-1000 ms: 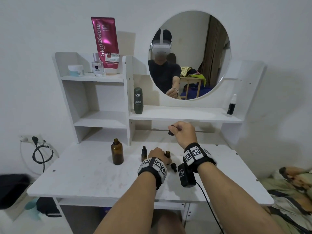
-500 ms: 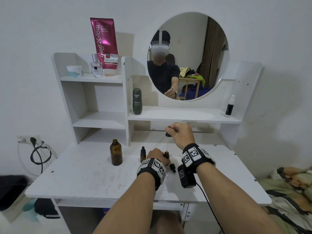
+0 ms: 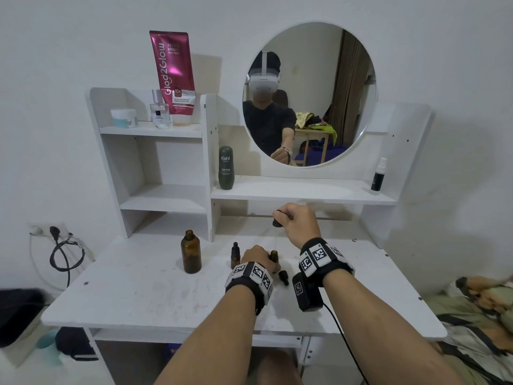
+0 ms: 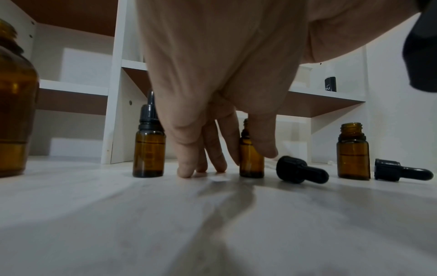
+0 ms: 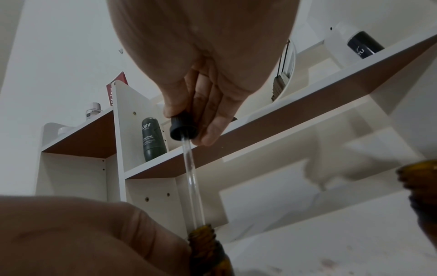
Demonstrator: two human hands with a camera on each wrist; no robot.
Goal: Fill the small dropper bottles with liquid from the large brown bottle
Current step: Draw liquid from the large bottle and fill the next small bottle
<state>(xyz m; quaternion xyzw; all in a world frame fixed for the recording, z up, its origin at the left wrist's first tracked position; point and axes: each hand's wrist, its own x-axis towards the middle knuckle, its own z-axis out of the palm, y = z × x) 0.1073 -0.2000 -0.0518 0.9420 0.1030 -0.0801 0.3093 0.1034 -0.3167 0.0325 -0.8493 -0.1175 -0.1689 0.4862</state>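
Right hand (image 3: 298, 222) pinches the black rubber bulb of a dropper (image 5: 183, 128), its clear glass tube (image 5: 192, 183) hanging straight down with the tip in the threaded neck of a small amber bottle (image 5: 205, 242). Compared with a second ago, this hand sits lower and the tube tip has gone from above the bottle into its mouth. Left hand (image 3: 256, 255) has stayed put on the white table (image 3: 138, 295), fingers (image 4: 189, 149) loosely extended downward, tips on the matte surface, thumb and a finger touching the sides of that small bottle.

At 9 o'clock from the left hand stands a capped small bottle (image 4: 148, 149), and farther the same way the large brown bottle (image 3: 191, 252), round-shouldered glass, uncapped. At 3 o'clock a second open small bottle (image 4: 353, 151) stands between two black dropper caps (image 4: 300, 170) lying on their sides.
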